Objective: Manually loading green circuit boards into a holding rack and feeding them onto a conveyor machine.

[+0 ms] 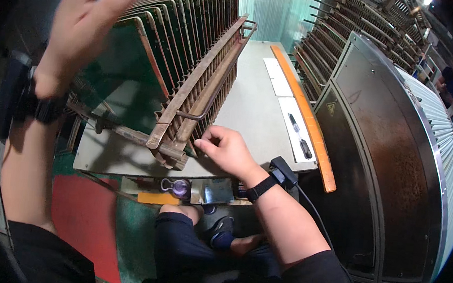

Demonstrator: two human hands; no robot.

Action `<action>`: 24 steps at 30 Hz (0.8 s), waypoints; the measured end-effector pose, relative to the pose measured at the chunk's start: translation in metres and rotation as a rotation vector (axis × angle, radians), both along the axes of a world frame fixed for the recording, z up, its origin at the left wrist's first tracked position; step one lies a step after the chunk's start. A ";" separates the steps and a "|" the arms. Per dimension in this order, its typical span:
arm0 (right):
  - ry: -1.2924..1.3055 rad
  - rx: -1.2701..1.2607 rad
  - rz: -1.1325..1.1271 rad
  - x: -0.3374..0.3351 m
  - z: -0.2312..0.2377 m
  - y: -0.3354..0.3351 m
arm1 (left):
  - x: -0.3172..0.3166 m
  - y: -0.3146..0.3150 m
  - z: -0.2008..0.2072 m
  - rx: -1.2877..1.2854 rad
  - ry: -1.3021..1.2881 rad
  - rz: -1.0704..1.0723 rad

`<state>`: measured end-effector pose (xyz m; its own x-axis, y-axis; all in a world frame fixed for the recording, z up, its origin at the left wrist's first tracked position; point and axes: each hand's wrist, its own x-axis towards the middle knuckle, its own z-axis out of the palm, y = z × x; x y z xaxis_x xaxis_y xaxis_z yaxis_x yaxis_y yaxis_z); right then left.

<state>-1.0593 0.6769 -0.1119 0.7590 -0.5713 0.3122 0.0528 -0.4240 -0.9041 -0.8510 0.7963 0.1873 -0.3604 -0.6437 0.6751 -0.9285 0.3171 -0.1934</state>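
A rusty metal rack (196,86) with many upright wire frames (150,45) and notched side bars stands tilted on a pale table (256,98). Dark green panels (128,72) show behind its nearest frames. My left hand (75,36) is raised at the upper left beside these frames. Its fingers are stretched out, partly cut off by the picture's top edge, and hold nothing visible. At the rack's near lower end is my right hand (228,151), with thumb and fingers curled together against the slotted side. Whatever may lie between those fingertips is too small to tell.
On the table's right lie white sheets (287,111), a black pen (294,121) and a long orange strip (306,108). A dark metal cabinet (362,168) and more racks (346,42) stand beyond. A shelf under the table holds a purple-lidded container (181,188).
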 end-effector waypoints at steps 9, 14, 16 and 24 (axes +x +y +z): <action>-0.110 0.125 -0.076 0.008 -0.016 -0.012 | 0.040 0.107 -0.101 0.284 0.180 0.187; -0.115 0.073 -0.128 0.007 -0.016 -0.007 | 0.058 0.103 -0.132 0.474 0.257 0.142; -0.129 0.064 -0.170 0.007 -0.015 -0.007 | 0.055 0.104 -0.134 0.468 0.223 0.100; 0.034 -0.185 -0.304 -0.010 0.015 0.001 | 0.045 0.101 -0.140 0.354 0.206 0.246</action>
<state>-1.0690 0.6782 -0.0971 0.5746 -0.7090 0.4089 -0.1303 -0.5725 -0.8095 -0.8065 0.8976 0.0474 -0.0506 -0.8965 0.4402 -0.9919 0.0966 0.0827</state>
